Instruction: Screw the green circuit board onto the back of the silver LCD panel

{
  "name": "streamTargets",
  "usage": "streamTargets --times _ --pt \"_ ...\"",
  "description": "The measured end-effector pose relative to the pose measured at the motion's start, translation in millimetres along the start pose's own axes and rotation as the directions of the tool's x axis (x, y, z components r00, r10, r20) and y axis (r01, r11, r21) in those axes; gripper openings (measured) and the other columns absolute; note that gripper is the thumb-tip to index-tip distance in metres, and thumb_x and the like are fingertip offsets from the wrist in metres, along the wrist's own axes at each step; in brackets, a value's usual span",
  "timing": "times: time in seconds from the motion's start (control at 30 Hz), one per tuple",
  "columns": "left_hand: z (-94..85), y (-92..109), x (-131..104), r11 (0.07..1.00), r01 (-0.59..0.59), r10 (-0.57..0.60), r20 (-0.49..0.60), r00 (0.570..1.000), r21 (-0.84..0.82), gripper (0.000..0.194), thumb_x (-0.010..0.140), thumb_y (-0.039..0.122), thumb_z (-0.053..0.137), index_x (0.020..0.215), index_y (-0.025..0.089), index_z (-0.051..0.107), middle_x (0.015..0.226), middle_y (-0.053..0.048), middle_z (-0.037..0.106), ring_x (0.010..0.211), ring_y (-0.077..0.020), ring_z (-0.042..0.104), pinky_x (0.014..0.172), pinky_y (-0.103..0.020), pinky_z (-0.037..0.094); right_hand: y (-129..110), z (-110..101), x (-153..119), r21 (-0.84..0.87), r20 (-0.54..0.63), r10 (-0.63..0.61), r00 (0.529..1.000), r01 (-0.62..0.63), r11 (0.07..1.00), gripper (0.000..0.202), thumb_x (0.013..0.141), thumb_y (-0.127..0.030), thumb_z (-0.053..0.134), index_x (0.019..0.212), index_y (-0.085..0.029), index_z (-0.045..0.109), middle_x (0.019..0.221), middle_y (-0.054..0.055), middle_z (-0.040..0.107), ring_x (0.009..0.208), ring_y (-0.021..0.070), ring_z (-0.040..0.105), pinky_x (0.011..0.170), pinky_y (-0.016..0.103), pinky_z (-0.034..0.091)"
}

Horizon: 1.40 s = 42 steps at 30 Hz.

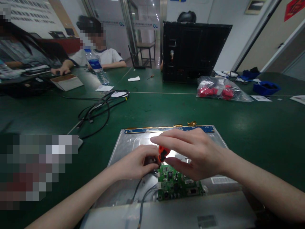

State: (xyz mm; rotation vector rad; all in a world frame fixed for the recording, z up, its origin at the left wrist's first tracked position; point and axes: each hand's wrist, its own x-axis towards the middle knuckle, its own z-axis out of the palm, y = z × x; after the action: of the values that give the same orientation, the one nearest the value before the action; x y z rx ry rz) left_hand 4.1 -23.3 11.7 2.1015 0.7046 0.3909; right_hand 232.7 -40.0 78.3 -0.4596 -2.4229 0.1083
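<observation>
A screwdriver with a red-and-black handle (164,153) stands at the upper left corner of a green circuit board (176,179). My right hand (197,151) reaches over from the right, its thumb and stretched fingers loosely around that handle. Close on its left, my left hand (135,162) has curled fingers at the board's corner; whatever they pinch is hidden, as is the screwdriver's tip. The board sits on the metal back of a display panel (126,144). A blue circuit strip (135,130) runs along the panel's far edge, and dark cables (144,197) lead from the board.
Looped black cables (108,109) lie at left on the green table (166,109). Farther back are a water bottle (96,66), a black monitor-like case (193,52), a plastic bag with red items (220,90) and a blue container (266,88). Two people sit at far left.
</observation>
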Motion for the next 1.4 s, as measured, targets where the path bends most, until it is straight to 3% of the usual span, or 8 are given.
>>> streamTargets --times 0.37,0.63,0.9,1.03,1.4 --pt "0.1 0.1 0.5 0.999 0.009 -0.008 -0.011 1.0 0.042 0.008 0.081 0.014 0.057 0.086 0.015 0.062 0.08 -0.001 0.065 0.068 -0.0157 0.059 0.06 -0.023 0.047 0.5 -0.1 0.2 -0.043 0.016 0.013 1.0 -0.013 0.999 0.032 0.092 -0.02 0.05 0.123 -0.016 0.05 0.109 0.007 0.062 0.09 0.0136 0.06 0.061 0.023 0.045" --pt "-1.1 1.8 0.6 0.999 -0.018 0.019 -0.016 1.0 0.051 0.015 0.083 0.016 0.055 0.094 0.016 0.065 0.093 -0.004 0.068 0.085 -0.02 0.06 0.074 -0.028 0.049 1.1 -0.7 2.5 -0.064 0.003 -0.001 1.0 0.001 0.998 0.021 0.092 -0.027 0.057 0.111 -0.017 0.058 0.093 0.002 0.064 0.074 0.0115 0.059 0.055 0.024 0.04" --pt "1.5 2.2 0.4 1.0 -0.004 0.004 -0.019 1.0 0.028 0.012 0.082 0.014 0.054 0.091 0.016 0.062 0.085 -0.003 0.065 0.076 -0.017 0.06 0.065 -0.025 0.049 -0.6 -1.0 1.3 -0.006 -0.007 0.004 1.0 -0.004 1.0 0.035 0.09 -0.019 0.05 0.124 -0.011 0.05 0.115 0.01 0.063 0.098 0.0149 0.062 0.068 0.024 0.05" --pt "3.1 4.3 -0.7 1.0 -0.02 0.02 -0.045 0.999 -0.006 0.02 0.082 0.011 0.053 0.098 0.017 0.062 0.088 -0.003 0.066 0.074 -0.0166 0.06 0.064 -0.025 0.049 -0.8 -1.6 1.6 -0.017 -0.011 0.001 1.0 -0.002 1.0 0.036 0.088 -0.014 0.047 0.124 -0.012 0.05 0.113 0.01 0.063 0.096 0.0146 0.062 0.066 0.024 0.05" --pt "-1.5 2.9 1.4 0.999 -0.01 0.01 0.01 1.0 0.03 0.01 0.082 0.013 0.056 0.09 0.015 0.061 0.082 -0.001 0.063 0.072 -0.0154 0.058 0.062 -0.023 0.045 -0.3 -2.2 2.2 -0.074 -0.032 -0.01 0.999 0.008 0.997 0.026 0.094 -0.026 0.052 0.116 -0.012 0.055 0.101 0.007 0.066 0.085 0.0137 0.062 0.059 0.024 0.046"
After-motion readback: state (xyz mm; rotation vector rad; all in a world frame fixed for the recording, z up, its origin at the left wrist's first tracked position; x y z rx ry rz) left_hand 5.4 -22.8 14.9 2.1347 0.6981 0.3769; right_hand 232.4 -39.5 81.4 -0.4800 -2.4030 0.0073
